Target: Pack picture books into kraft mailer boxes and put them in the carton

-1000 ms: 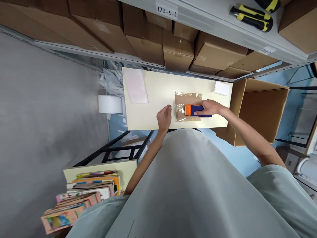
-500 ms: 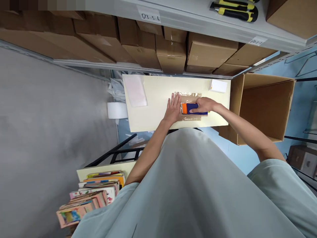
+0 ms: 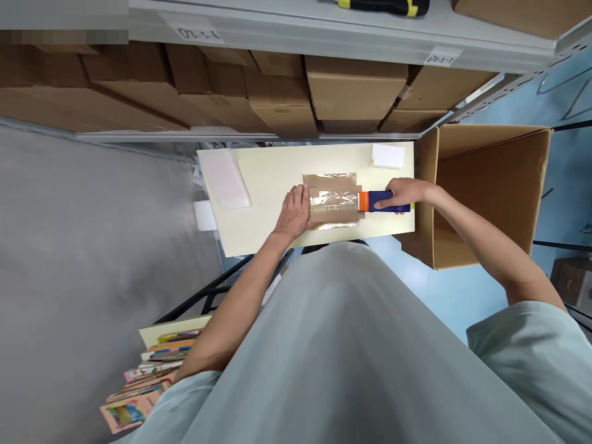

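A flat cardboard box lies on the cream tabletop, with shiny clear tape running lengthwise along its top. At its left end my left hand presses down, fingers close together and bent over the edge; the thumb is hard to make out. My right hand is wrapped around a blue and orange tape dispenser at the right end of the box. The dispenser's orange head meets the end of the tape strip. More tape shows along the box's far and near edges.
A small white box and a pale sheet lie on the table. An open large carton stands at the right. Behind runs a shelf of cardboard boxes. Books are stacked lower left.
My right hand has drawn the tape dispenser rightward, and a strip of tape now covers the box top. My left hand's spread fingers have come together at the left end. The view has shifted.
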A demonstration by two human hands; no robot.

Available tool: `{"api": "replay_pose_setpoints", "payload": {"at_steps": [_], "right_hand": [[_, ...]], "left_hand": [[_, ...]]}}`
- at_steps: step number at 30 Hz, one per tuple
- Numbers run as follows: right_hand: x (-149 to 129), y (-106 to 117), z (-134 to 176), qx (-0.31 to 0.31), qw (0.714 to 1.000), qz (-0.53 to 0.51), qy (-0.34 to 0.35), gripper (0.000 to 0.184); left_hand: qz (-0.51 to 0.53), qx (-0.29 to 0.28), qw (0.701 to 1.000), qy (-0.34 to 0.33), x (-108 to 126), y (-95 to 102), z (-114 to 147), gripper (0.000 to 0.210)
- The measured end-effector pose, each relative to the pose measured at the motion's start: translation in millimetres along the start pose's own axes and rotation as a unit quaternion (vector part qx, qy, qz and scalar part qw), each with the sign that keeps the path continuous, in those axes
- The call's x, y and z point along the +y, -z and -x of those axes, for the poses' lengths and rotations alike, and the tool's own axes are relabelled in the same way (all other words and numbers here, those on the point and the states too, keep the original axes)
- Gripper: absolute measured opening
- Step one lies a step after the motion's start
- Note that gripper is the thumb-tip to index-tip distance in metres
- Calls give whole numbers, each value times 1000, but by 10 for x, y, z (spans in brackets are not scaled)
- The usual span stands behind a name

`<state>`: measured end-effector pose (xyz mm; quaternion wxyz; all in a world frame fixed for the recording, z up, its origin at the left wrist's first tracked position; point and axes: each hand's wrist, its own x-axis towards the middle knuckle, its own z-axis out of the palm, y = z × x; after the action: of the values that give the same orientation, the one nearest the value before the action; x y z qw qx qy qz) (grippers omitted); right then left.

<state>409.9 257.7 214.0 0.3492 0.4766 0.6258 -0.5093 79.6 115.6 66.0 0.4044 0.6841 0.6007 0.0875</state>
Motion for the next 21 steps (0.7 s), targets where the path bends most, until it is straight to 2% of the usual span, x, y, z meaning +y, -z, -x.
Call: {"api": "replay_pose_setpoints", "payload": {"at_steps": [5,10,16,21], "right_hand": [[580,86,157,-20,998,-59,14,73],[828,78,43,-32,997,-62,31,73],[724,-81,-248,7,1000,-5,3,56],[455,-272,-427,88,992,88,-25,45]], "left_hand": [[-81,-29,996,10,29,-1,-40,137],[-116,-34,993,20,53,-14,-59,140],[-150,-47,986,48,147,-9,-77,138],[-153,-50,985,60,210,-15,-88,137]]}}
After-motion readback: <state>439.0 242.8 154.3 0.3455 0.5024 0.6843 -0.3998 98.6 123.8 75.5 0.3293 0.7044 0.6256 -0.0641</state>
